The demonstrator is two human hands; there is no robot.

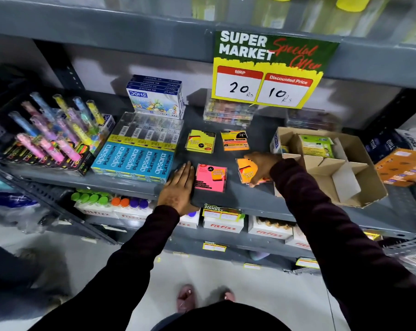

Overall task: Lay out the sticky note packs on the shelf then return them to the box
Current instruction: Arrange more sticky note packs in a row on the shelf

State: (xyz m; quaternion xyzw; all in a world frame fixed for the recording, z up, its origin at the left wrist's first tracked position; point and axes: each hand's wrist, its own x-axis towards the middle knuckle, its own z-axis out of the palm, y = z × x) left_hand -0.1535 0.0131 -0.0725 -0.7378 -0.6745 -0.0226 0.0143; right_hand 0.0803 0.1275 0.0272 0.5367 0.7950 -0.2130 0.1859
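The right hand [262, 167] gripped the orange pack [246, 172] at the pink pack's [210, 177] three o'clock; left hand [181, 185] lay flat, empty. It was best set square, apart from neighbours.

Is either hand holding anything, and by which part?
Right hand grips the orange sticky note pack by its right edge. Left hand lies flat, holding nothing.

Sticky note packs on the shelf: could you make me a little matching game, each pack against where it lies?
Things:
1. pink pack
2. yellow pack
3. orange pack at the back
4. green pack

Places:
A. inside the cardboard box
B. back row, right of the yellow one
C. beside the left hand
D. back row, nearest the blue pencil boxes

Pairs: 1-C, 2-D, 3-B, 4-A
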